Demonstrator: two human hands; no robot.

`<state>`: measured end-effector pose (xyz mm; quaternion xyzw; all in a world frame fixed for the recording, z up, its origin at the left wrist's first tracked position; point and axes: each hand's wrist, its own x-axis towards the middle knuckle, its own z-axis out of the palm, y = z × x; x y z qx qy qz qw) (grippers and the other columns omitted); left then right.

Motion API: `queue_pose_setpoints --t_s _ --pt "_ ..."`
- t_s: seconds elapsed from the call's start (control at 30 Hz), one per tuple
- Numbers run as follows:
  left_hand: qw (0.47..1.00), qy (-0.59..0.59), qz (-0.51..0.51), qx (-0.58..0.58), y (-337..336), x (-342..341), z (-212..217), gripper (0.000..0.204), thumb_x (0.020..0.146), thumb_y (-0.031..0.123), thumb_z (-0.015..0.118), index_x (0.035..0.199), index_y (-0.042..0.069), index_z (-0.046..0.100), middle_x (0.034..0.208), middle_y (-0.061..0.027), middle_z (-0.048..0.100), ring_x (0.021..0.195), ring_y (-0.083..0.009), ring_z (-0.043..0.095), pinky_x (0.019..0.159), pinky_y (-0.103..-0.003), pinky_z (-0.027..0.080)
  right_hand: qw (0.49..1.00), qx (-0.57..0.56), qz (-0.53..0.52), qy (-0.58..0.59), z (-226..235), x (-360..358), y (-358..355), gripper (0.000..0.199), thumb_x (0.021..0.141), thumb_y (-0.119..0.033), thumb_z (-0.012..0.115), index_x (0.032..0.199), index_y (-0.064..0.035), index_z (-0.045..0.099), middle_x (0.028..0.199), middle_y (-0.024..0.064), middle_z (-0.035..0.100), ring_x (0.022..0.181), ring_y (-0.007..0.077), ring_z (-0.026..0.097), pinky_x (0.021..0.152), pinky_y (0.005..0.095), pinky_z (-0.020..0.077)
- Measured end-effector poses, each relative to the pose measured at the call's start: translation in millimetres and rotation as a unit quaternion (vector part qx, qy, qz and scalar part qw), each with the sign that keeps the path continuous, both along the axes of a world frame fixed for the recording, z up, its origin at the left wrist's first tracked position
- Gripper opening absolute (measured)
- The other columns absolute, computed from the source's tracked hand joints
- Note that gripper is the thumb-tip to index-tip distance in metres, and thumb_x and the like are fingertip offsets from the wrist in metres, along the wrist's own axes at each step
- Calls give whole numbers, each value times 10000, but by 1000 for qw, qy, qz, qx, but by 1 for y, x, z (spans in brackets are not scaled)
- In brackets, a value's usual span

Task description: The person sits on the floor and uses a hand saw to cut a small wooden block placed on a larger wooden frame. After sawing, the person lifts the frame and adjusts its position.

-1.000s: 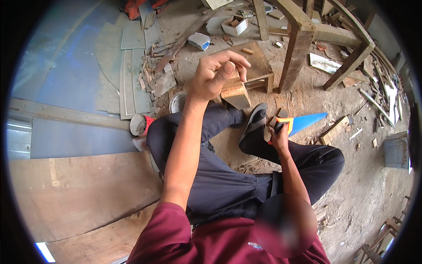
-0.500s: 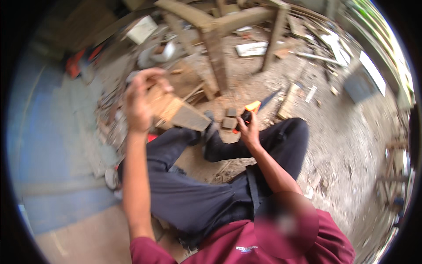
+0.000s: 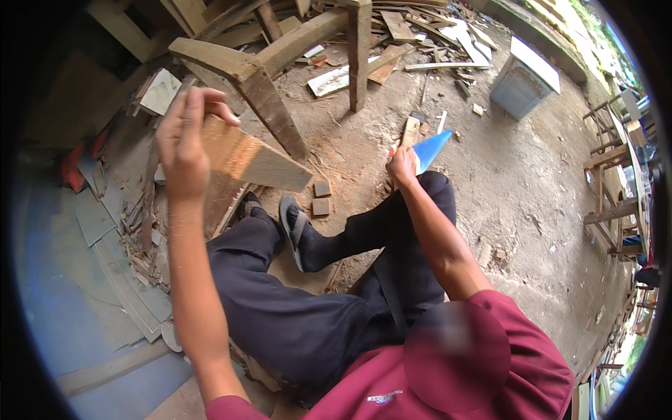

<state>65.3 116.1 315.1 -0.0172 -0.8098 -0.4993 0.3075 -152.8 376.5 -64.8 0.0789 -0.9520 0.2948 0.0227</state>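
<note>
A flat wooden board [image 3: 273,168] slants down over my lower left leg, with a paler, rough band across it. Curled over its upper left end, my left hand [image 3: 183,143] grips it. My right hand [image 3: 402,166] is closed around the handle of a hand saw [image 3: 434,147], beside my raised right knee. The blue blade points up and to the right, away from the board; the fingers mostly cover the handle. Two small wooden blocks, a nearer block [image 3: 321,206] and a farther block [image 3: 322,188], lie on the ground just beyond my sandalled foot.
A wooden frame with legs [image 3: 269,105] stands just beyond the board. Scrap wood [image 3: 448,49] is heaped at the back. A grey box [image 3: 523,80] sits at the far right, with a wooden rack [image 3: 609,189] along the right edge. Sheet offcuts [image 3: 115,259] lie to the left.
My right hand has carried the saw away from the small blocks to the right, and its blade now shows broad side on. My left hand keeps the board. The whole view has shifted.
</note>
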Motion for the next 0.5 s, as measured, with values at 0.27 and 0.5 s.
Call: queue_pose_setpoints --t_s 0.27,0.5 --pt "991 -65 -107 35 28 -32 -23 411 1035 364 462 954 -6 624 754 -53 626 731 -118 603 732 -259 475 857 -467 216 22 150 140 -79 543 947 -316 611 1309 56 453 1259 235 554 1205 317 537 1020 417 416" --pt "972 -122 -170 110 69 -44 -21 435 1024 412 476 996 5 627 753 -55 625 730 -101 613 723 -244 476 798 -503 307 -127 230 160 -68 603 928 -265 652 1362 46 372 1223 179 539 1189 221 499 1014 352 385"
